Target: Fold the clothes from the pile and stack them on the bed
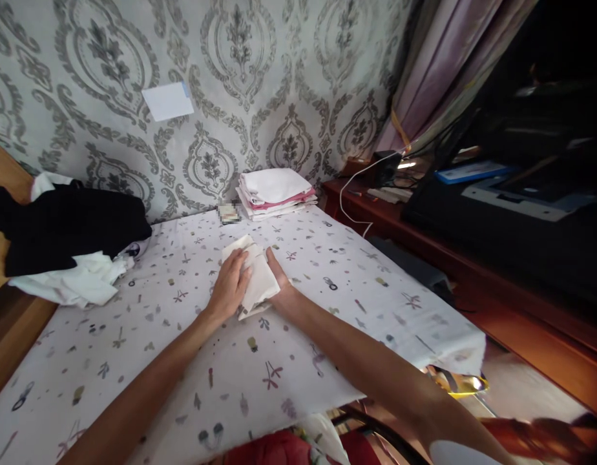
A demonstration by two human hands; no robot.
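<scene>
Fingers of my left hand point(229, 284) lie loosely extended over the left side of the folded cream cloth point(260, 276). My right hand point(285, 289) lines its right edge, partly hidden, so I cannot tell whether it grips. Neither hand is nearer; both touch. The long axis runs toward the table's point(153, 336) far edge, slanting left; near that edge sits a folded white stack point(278, 186).

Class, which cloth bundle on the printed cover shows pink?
The folded stack by the wall: pink shows between white layers. The left heap is mainly black and white; the cloth under the left hand, cream.
</scene>
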